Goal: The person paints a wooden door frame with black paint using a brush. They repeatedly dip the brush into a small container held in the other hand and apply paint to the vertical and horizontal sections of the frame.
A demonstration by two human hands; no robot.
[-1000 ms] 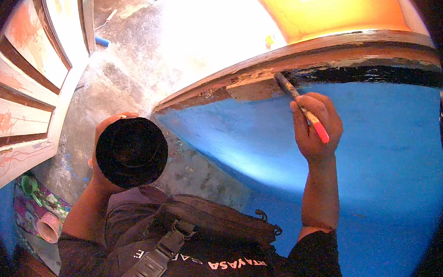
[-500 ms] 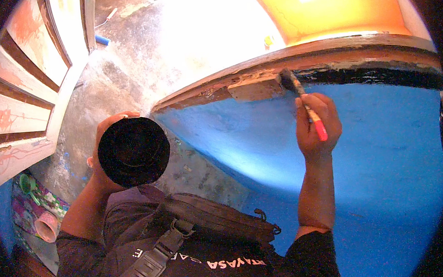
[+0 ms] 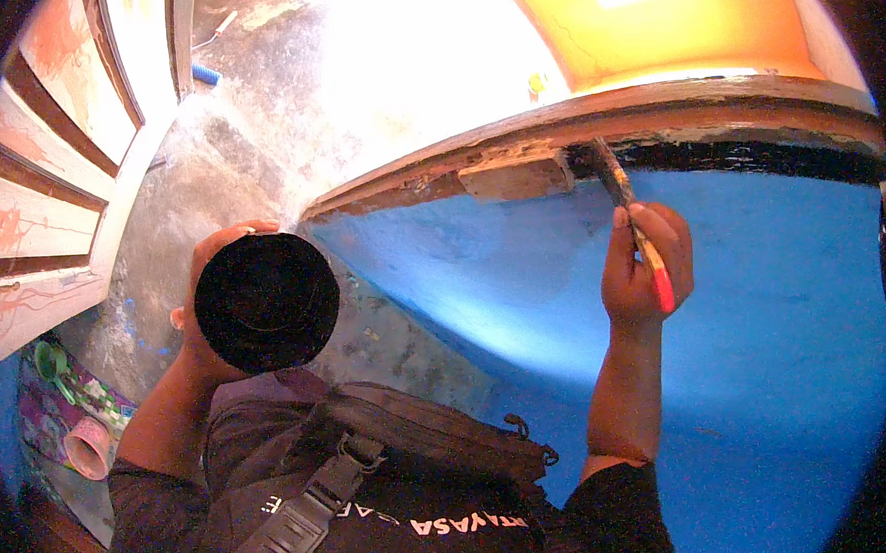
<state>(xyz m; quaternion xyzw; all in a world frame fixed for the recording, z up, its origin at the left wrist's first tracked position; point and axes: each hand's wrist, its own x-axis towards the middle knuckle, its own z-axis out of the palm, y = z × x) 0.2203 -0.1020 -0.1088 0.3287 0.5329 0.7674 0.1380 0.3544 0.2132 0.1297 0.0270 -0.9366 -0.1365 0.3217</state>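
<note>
A round container [image 3: 267,302] with black paint inside is in my left hand [image 3: 207,257], fingers wrapped round its side. My right hand [image 3: 646,261] grips a paintbrush [image 3: 648,244] with a red-tipped handle, its dark bristles at the wooden trim [image 3: 722,108] along the top of a blue wall [image 3: 745,301]. A glossy black painted band [image 3: 745,154] runs under the brown wood to the right of the brush. A small pale wooden block [image 3: 518,177] sits on the trim just left of the bristles.
A white panelled door [image 3: 40,228] with orange streaks is at left. Beyond are a bright concrete floor [image 3: 226,148], a blue tube [image 3: 206,76] and an orange wall [image 3: 651,40]. A pink container [image 3: 89,445] and a green one [image 3: 49,369] lie on a patterned sheet at lower left.
My right hand and the brush have shifted slightly right along the trim, the hand now a little lower than before. My left hand holds the container in almost the same place.
</note>
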